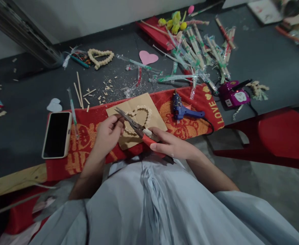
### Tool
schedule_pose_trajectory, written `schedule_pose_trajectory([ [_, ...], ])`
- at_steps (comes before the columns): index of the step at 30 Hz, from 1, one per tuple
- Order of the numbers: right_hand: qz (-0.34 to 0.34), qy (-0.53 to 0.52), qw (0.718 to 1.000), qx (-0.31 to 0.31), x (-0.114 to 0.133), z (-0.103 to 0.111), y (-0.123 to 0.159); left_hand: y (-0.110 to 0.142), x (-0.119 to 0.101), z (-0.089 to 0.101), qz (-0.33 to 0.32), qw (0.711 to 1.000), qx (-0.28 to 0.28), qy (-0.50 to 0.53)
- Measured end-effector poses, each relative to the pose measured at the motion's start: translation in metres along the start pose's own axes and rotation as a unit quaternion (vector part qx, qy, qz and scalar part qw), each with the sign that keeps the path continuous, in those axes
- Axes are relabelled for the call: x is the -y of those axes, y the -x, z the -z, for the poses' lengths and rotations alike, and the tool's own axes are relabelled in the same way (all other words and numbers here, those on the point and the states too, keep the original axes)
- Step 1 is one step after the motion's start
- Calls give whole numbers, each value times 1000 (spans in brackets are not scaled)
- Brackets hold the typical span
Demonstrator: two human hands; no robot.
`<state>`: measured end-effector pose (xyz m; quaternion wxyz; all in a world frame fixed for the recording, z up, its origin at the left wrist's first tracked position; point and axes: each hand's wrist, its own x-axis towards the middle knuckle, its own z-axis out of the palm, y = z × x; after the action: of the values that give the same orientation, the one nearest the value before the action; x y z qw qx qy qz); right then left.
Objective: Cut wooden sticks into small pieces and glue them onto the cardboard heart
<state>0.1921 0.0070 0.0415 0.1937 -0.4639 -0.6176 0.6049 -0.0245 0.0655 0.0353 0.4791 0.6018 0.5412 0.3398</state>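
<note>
My right hand (168,144) is wrapped round the red-handled scissors (136,127), whose blades point up and left to the fingers of my left hand (110,133). That hand is closed in a pinch beside the blade tips; what it pinches is too small to name. Beneath the blades a heart outline of small pale pieces (148,114) lies on a brown sheet of card (149,98). The card rests on a red and orange towel (88,114). Right of the card a blue glue gun (181,109) lies on the towel.
A phone (57,135) lies at the towel's left end. Cut stick pieces (108,89), a pale heart frame (100,58), a pink paper heart (148,58) and wrapped chopsticks (194,51) spread behind. A purple power strip (233,93) and a red chair (283,134) stand at the right.
</note>
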Motion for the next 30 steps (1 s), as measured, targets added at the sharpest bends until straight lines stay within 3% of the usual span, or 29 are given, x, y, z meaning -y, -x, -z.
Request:
schedule_pose_trajectory([
  [12, 1, 55, 998, -2, 10, 0, 1, -1, 4, -13, -7, 994, -37, 103],
  [19, -68, 190, 978, -49, 31, 0, 2, 7, -3, -20, -34, 992, -85, 89],
  [23, -80, 223, 968, -78, 34, -1, 1, 7, -2, -19, -45, 992, -72, 91],
  [27, -80, 231, 965, -97, 31, -3, 1, 6, 3, -11, -54, 996, -45, 49],
  [30, -74, 237, 963, -105, 27, -4, 0, 8, 5, -4, -68, 995, -52, -44],
])
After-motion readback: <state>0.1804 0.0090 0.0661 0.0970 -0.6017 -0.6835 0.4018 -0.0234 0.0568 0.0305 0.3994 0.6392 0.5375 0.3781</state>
